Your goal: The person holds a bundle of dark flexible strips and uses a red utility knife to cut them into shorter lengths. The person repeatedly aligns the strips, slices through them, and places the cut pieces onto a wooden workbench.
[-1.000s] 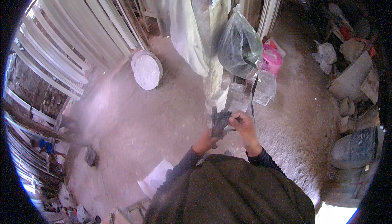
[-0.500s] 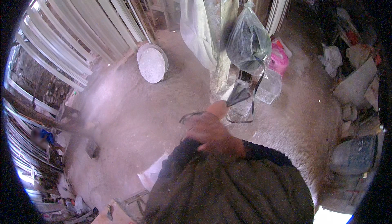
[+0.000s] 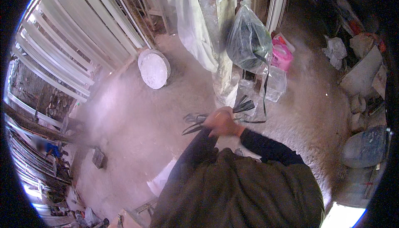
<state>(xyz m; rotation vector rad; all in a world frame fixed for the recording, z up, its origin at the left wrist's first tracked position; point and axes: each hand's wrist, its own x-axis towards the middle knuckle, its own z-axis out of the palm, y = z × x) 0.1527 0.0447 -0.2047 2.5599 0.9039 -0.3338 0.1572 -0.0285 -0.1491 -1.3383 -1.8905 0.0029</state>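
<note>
Close together in front of my chest, both hands grip a bundle of thin dark strips (image 3: pixel 245 104). My left hand (image 3: pixel 215 118) is closed, with strip ends sticking out on its left side. Against it and partly over it, my right hand (image 3: pixel 229 127) is closed too; the fingers of both overlap, so the exact hold is hidden. One long strip loops out to the right and up past a clear plastic bag (image 3: pixel 249 41) with dark contents, hanging by a pillar (image 3: pixel 226 68).
A round whitish disc-shaped thing (image 3: pixel 153 69) stands tilted on the dusty floor. Beyond the hanging bag lie a pink package (image 3: pixel 282 55) and a clear plastic container (image 3: pixel 276 84). White slats (image 3: pixel 62 41) line the left; clutter and a bluish tub (image 3: pixel 365 147) stand at right.
My hands have drawn tighter together, and the right one has shifted slightly up and right. More strip ends now show on both sides of the hands. The view has tilted slightly.
</note>
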